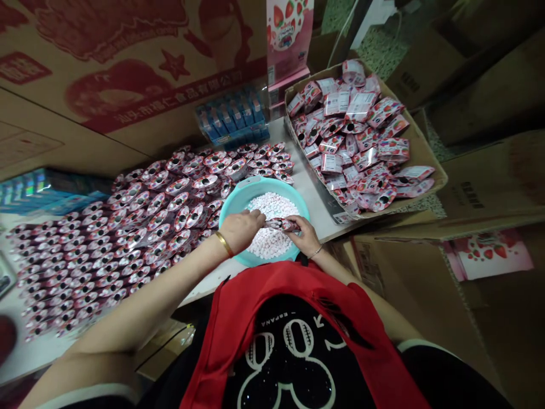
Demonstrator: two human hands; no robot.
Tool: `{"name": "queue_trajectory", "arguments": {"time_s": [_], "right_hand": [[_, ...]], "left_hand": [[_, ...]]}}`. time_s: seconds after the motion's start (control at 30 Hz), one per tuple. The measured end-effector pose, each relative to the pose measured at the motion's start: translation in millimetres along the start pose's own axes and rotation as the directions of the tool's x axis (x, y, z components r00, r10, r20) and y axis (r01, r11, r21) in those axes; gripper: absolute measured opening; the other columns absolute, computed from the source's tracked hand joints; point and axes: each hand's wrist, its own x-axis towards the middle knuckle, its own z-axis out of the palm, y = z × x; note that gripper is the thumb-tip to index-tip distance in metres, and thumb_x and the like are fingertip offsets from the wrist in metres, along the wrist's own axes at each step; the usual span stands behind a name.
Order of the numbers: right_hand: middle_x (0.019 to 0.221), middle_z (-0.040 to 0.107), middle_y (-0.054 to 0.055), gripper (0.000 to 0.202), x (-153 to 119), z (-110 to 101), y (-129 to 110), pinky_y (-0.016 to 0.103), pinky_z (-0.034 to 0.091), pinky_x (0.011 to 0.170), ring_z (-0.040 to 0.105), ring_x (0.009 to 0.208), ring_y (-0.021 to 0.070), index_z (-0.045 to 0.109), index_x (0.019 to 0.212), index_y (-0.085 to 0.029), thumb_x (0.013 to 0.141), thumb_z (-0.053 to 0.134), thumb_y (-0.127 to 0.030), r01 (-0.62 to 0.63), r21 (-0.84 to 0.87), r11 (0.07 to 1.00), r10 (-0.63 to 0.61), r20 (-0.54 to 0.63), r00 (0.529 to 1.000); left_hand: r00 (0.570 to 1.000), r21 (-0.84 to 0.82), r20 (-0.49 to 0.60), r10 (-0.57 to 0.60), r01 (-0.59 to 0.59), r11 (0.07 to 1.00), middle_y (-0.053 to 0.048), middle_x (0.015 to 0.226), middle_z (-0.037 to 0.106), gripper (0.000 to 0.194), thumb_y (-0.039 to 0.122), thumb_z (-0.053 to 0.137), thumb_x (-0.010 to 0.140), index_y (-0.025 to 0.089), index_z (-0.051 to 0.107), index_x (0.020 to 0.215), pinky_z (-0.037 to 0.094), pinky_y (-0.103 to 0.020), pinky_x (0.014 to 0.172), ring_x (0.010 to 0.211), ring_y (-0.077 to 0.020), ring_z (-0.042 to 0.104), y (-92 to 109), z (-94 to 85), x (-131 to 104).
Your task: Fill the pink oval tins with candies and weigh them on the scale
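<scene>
In the head view, a small strawberry-printed candy packet (281, 224) lies across the middle of a turquoise basin (229, 205), held above it. My right hand (305, 236) has its fingers closed around the packet's right end. At the other end, my left hand (242, 230) is pinched with its fingertips against or right beside the packet; whatever is between those fingers is hidden. Small white candies (270, 245) lie heaped in the basin below both hands.
Many upright packets (140, 227) stand packed in rows left of the basin. An open carton (436, 165) piled with loose packets is at the right. Blue boxes (232, 119) stand behind, before a large printed cardboard box (140, 62). The table's edge (204, 287) runs near my body.
</scene>
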Motion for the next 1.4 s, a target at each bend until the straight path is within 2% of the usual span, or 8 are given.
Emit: {"name": "queue_trajectory", "arguments": {"time_s": [0.13,0.23,0.4,0.5,0.7,0.97,1.2,1.4], "right_hand": [[0.106,0.065,0.006,0.030,0,3,4,0.039,0.048,0.089,0.060,0.099,0.0241,0.058,0.106,-0.024,0.077,0.065,-0.029,-0.028,0.047,0.999,0.027,0.004,1.000],[0.107,0.064,0.006,0.030,0,0,6,0.039,0.047,0.090,0.060,0.101,0.0235,0.057,0.106,-0.024,0.077,0.065,-0.029,-0.044,0.075,0.996,0.047,-0.037,0.998],[0.107,0.063,0.007,0.032,4,-6,7,0.038,0.045,0.093,0.057,0.104,0.0228,0.057,0.102,-0.023,0.074,0.071,-0.032,-0.045,0.111,0.993,0.066,-0.193,0.979],[0.101,0.063,0.004,0.036,9,-6,7,0.034,0.048,0.086,0.060,0.093,0.0198,0.054,0.100,-0.023,0.071,0.073,-0.034,-0.112,0.225,0.968,0.167,-0.243,0.956],[0.096,0.062,0.001,0.046,18,-6,11,0.030,0.048,0.083,0.060,0.086,0.0168,0.051,0.102,-0.023,0.066,0.076,-0.035,-0.140,0.329,0.934,0.248,-0.313,0.917],[0.106,0.063,0.003,0.054,25,-14,21,0.034,0.045,0.094,0.059,0.097,0.0182,0.052,0.107,-0.023,0.061,0.079,-0.035,-0.176,0.475,0.862,0.310,-0.220,0.925],[0.095,0.062,-0.001,0.053,28,-20,16,0.032,0.047,0.087,0.059,0.089,0.0171,0.053,0.099,-0.024,0.056,0.082,-0.034,-0.185,0.454,0.872,0.305,-0.206,0.930],[0.091,0.061,-0.001,0.046,23,-24,11,0.031,0.047,0.081,0.058,0.082,0.0165,0.053,0.097,-0.023,0.062,0.079,-0.036,-0.161,0.365,0.917,0.252,-0.216,0.943]], "left_hand": [[0.999,0.088,-0.043,0.011,-0.007,0.996,-0.009,0.090,0.055,0.022,0.014,0.038,0.091,0.018,0.059,0.095,0.044,-0.031,0.069,0.089,-0.0223,0.053,19,-10.8,-4],[0.993,0.072,-0.120,0.002,0.007,0.997,-0.008,0.095,0.054,0.024,0.014,0.038,0.091,0.020,0.058,0.102,0.044,-0.032,0.071,0.091,-0.0220,0.052,0,-4.6,-6],[0.982,0.072,-0.120,-0.146,0.155,0.985,-0.010,0.103,0.053,0.029,0.011,0.034,0.090,0.016,0.054,0.110,0.043,-0.033,0.079,0.092,-0.0214,0.050,-59,47.9,14],[0.977,0.066,-0.095,-0.192,0.199,0.978,-0.014,0.105,0.053,0.031,0.010,0.031,0.090,0.013,0.054,0.109,0.042,-0.036,0.085,0.097,-0.0235,0.049,-73,84.8,43],[0.984,0.008,-0.091,-0.150,0.151,0.988,-0.017,0.114,0.049,0.033,0.013,0.027,0.092,0.011,0.051,0.114,0.041,-0.041,0.086,0.105,-0.0272,0.045,-53,130.6,85],[0.986,-0.176,0.030,0.165,-0.158,0.972,-0.014,0.108,0.053,0.022,0.015,0.037,0.089,0.014,0.053,0.104,0.040,-0.040,0.091,0.099,-0.0246,0.049,-25,169.7,64],[0.969,-0.374,0.037,0.245,-0.214,0.902,-0.008,0.100,0.056,0.035,0.006,0.041,0.076,0.014,0.047,0.110,0.045,-0.031,0.081,0.088,-0.0179,0.053,-13,183.6,48],[0.972,-0.494,-0.034,0.232,-0.218,0.841,-0.007,0.101,0.054,0.033,0.013,0.041,0.079,0.015,0.042,0.112,0.045,-0.029,0.078,0.085,-0.0160,0.052,-24,157.9,30]]}}
